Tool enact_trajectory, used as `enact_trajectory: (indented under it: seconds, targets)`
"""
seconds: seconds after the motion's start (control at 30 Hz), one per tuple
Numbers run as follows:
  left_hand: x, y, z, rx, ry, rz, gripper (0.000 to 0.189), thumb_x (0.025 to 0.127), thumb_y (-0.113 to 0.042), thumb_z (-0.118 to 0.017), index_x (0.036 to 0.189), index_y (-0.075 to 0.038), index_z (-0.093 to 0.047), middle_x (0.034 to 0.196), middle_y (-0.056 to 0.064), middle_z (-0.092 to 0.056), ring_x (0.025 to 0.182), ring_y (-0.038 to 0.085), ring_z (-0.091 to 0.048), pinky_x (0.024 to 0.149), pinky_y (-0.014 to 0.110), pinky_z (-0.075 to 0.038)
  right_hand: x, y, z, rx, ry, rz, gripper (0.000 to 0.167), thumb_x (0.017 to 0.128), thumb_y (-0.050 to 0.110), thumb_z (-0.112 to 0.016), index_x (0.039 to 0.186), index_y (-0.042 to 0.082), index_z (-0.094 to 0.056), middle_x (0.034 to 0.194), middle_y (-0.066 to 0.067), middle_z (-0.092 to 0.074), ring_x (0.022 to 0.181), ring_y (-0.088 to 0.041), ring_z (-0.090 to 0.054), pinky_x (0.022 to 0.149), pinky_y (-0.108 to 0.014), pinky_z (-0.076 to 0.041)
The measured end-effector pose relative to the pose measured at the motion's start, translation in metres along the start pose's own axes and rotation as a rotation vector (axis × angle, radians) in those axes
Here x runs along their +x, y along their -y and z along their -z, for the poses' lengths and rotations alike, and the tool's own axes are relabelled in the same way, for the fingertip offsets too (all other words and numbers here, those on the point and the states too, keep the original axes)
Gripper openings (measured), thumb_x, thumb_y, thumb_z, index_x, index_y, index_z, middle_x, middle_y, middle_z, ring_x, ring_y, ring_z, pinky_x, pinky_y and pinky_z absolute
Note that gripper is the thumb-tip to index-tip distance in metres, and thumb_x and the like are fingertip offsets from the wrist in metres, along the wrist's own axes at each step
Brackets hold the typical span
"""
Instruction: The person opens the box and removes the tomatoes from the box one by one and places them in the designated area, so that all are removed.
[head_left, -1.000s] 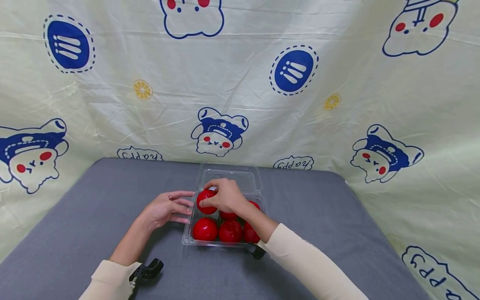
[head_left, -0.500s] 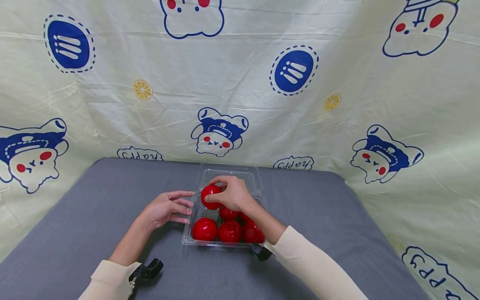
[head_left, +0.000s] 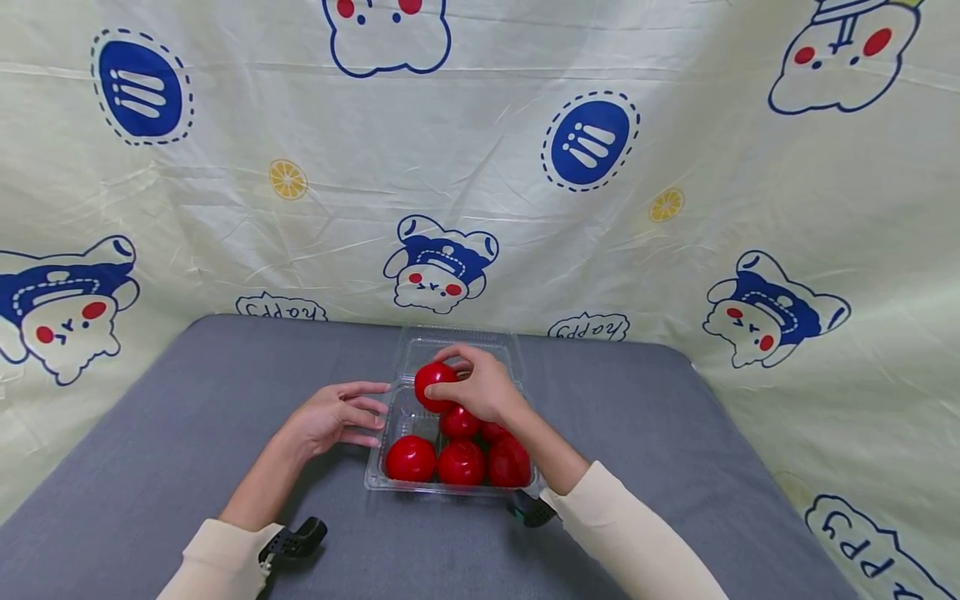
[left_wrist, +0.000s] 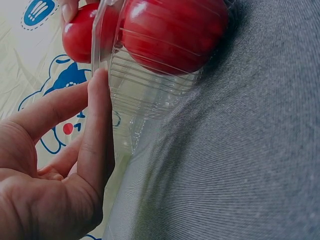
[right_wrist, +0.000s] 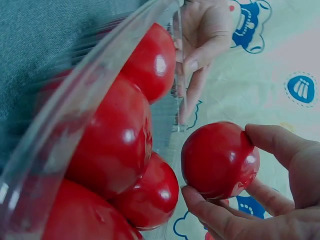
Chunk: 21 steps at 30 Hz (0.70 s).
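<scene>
Pale cloth (head_left: pixel 510 233) printed with capped bears and orange slices hangs behind a gray worktop (head_left: pixel 637 450), whose rounded far corners meet it. From the head view, the worktop stretches widely to either side of a clear container (head_left: pixel 423 427) near its middle, and the container's hinged lid (head_left: pixel 480 343) lies folded back toward the far edge. The person's right hand (head_left: pixel 483 387) pinches a red ball (head_left: pixel 429 377) above the back row, at the back-left part of the container, with the thumb on the near side. More red balls (head_left: pixel 461 462) sit below: three along the front, others behind, partly covered by the arm. The left hand (head_left: pixel 330 419) lies with its fingers spread and extended, at the container's left rim.

From the left wrist, extended fingers meet the upright rim; the ribbed wall drops past them to the gray surface, with a large ball pressed close behind the plastic. The pinched ball shows higher up, past the rim, partly seen through it.

From the right wrist, the pinched ball sits between the fingertips and thumb, just beside the nearest ball in the container. Its skin is smooth, deep red and glossy, with bright highlights near the fingers. The other balls crowd against one another behind the clear rim, equally shiny, and the left hand shows beyond the far wall.
</scene>
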<state>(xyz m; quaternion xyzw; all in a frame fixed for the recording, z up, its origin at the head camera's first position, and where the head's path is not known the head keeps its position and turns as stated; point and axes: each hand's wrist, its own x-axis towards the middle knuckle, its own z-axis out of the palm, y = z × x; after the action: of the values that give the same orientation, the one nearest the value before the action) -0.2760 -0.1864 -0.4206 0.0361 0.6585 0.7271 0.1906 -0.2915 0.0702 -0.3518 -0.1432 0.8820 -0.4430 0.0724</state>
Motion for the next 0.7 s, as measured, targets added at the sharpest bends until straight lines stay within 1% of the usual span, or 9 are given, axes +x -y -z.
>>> enact_trajectory:
  seconds: [0.13, 0.2, 0.43, 0.57, 0.7]
  targets:
    - [0.0, 0.0, 0.0, -0.001, -0.002, 0.0, 0.059, 0.092, -0.001, -0.066, 0.148, 0.002, -0.046, 0.108, 0.011, -0.071, 0.083, 0.018, -0.071, 0.076, 0.039, -0.064, -0.004, -0.004, 0.004, 0.062, -0.002, -0.002, 0.041, 0.086, 0.027, -0.08, 0.123, 0.024, -0.063, 0.127, -0.008, -0.067, 0.11, -0.029, -0.066, 0.084, -0.044, -0.062]
    - [-0.001, 0.0, -0.001, -0.001, -0.005, -0.001, 0.059, 0.092, 0.0, -0.066, 0.147, 0.002, -0.047, 0.108, 0.012, -0.071, 0.083, 0.018, -0.071, 0.075, 0.039, -0.064, -0.006, -0.007, 0.005, 0.083, -0.008, 0.0, 0.042, 0.085, 0.027, -0.08, 0.124, 0.024, -0.063, 0.127, -0.009, -0.067, 0.111, -0.029, -0.066, 0.084, -0.045, -0.062]
    - [-0.001, 0.0, -0.002, 0.003, -0.015, 0.003, 0.059, 0.092, -0.001, -0.067, 0.148, 0.002, -0.047, 0.111, 0.014, -0.071, 0.083, 0.018, -0.072, 0.075, 0.039, -0.064, -0.011, -0.016, 0.009, 0.152, -0.068, -0.002, 0.047, 0.083, 0.027, -0.082, 0.126, 0.024, -0.062, 0.126, -0.008, -0.066, 0.117, -0.03, -0.063, 0.084, -0.045, -0.062]
    - [-0.001, 0.0, -0.002, 0.002, -0.017, 0.002, 0.06, 0.091, 0.0, -0.067, 0.147, 0.002, -0.047, 0.111, 0.014, -0.071, 0.083, 0.018, -0.072, 0.075, 0.039, -0.064, -0.011, -0.018, 0.012, 0.163, -0.097, 0.006, 0.05, 0.083, 0.026, -0.082, 0.13, 0.023, -0.063, 0.127, -0.009, -0.066, 0.118, -0.031, -0.062, 0.084, -0.045, -0.062]
    - [-0.001, 0.0, -0.002, 0.004, -0.022, 0.003, 0.06, 0.091, 0.001, -0.067, 0.147, 0.002, -0.047, 0.111, 0.014, -0.071, 0.083, 0.018, -0.072, 0.075, 0.039, -0.064, -0.01, -0.019, 0.015, 0.147, -0.103, 0.005, 0.053, 0.083, 0.026, -0.082, 0.133, 0.024, -0.063, 0.128, -0.009, -0.065, 0.117, -0.031, -0.062, 0.083, -0.045, -0.062]
